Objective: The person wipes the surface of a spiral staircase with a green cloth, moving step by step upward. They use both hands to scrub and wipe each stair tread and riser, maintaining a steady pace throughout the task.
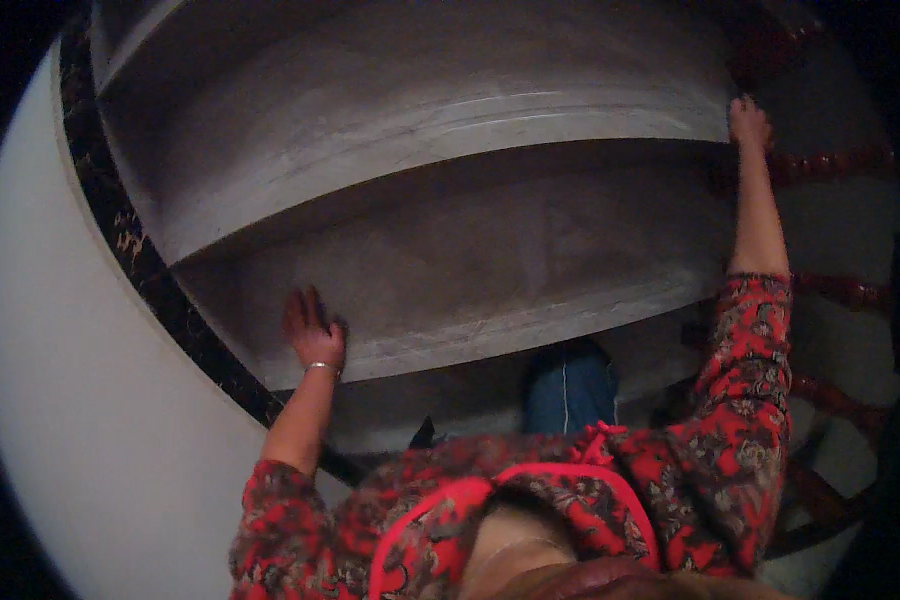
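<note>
Pale stone stair steps rise in front of me. My left hand [313,330], with a bangle [322,365] at the wrist, is spread with its fingers apart over the left part of the lower step [465,247]. Whether its palm rests on the stone is hard to tell. Farther up, my right hand [750,124] is at the right end of the front edge of a higher step [450,131], beside the dark red railing. Its fingers look curled, and the dim light hides whether anything is in them.
Dark red turned balusters [844,289] line the right side. On the left, a black veined stone skirting [139,247] borders a pale wall [82,375]. My knee in blue jeans [570,386] is below the lower step's edge.
</note>
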Demonstrator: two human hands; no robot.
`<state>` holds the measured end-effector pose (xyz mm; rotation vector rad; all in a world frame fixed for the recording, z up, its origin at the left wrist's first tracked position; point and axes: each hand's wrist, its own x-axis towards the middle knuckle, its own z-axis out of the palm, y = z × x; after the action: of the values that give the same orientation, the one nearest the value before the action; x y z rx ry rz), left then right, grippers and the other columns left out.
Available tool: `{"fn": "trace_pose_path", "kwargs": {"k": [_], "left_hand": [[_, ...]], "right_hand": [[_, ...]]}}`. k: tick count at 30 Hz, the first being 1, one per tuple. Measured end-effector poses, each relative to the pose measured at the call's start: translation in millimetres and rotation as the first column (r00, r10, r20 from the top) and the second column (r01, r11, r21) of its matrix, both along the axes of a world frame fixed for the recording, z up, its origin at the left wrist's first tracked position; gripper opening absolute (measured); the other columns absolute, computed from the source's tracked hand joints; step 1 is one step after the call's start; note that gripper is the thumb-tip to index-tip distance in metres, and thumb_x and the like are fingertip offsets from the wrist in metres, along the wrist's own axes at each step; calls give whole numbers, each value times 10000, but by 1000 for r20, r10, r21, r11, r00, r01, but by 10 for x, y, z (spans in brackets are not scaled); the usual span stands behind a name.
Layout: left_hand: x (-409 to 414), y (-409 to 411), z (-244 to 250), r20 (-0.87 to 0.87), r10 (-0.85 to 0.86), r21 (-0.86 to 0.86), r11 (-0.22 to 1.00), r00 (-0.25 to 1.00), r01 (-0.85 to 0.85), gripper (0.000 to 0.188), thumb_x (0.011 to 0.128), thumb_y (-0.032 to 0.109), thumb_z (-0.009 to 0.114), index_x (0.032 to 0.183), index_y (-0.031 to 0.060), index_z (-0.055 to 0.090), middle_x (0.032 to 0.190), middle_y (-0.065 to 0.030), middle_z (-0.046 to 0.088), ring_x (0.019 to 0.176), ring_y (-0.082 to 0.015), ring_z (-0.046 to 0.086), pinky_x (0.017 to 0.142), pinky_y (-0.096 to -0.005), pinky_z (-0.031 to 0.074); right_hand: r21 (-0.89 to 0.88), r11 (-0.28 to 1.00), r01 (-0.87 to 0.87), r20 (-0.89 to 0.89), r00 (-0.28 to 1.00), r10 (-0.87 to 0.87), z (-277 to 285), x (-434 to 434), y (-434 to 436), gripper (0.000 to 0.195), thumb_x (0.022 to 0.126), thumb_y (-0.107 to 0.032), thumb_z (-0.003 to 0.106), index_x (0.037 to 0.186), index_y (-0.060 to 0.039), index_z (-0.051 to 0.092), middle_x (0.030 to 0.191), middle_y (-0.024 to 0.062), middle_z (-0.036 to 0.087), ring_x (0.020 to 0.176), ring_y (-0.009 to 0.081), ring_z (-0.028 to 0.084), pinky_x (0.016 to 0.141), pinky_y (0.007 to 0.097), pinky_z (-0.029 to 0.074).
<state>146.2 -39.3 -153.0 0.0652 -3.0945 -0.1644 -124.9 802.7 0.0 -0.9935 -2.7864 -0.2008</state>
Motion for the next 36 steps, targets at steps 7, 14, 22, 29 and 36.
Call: {"fn": "trace_pose_path", "kwargs": {"k": [7,14,22,29,36], "left_hand": [[32,-53,61,-33,31,54,998,999,-30,776,773,323,641,1482,164,370,1530,-174,322,1416,-354,280,1163,-521,192],[-123,324,329,31,76,117,990,997,-79,741,770,347,649,1447,162,411,1516,-168,343,1430,-342,268,1169,-505,188],[-201,820,625,-44,79,218,974,996,-68,748,743,346,661,1425,148,429,1499,-180,353,1414,-346,288,1156,-529,215],[-73,962,868,-127,92,297,953,988,-50,791,732,357,674,1441,130,405,1514,-193,317,1418,-348,265,1159,-556,193],[105,1203,1181,-71,91,276,959,993,-68,741,776,309,613,1457,124,385,1500,-206,334,1420,-374,263,1160,-547,197]], "right_hand": [[142,878,-458,-125,871,475,-125,215,-2234,507,935,-475,453,1394,-267,512,1415,152,508,1293,390,468,1027,636,344],[84,448,-890,-171,431,886,137,245,-4694,470,893,-376,555,1341,-235,557,1364,125,531,1267,336,474,1058,562,323],[40,76,-996,-246,64,967,670,247,-6604,518,921,-480,538,1373,-227,521,1383,118,510,1291,329,446,1059,592,292],[-33,-75,-997,-288,-63,956,918,229,-7406,655,903,-569,531,1443,-211,441,1440,127,468,1343,325,410,1082,594,271],[72,-45,-996,-261,-63,963,970,524,-7747,576,881,-504,583,1315,-127,543,1344,137,523,1271,319,463,1049,613,307]]}}
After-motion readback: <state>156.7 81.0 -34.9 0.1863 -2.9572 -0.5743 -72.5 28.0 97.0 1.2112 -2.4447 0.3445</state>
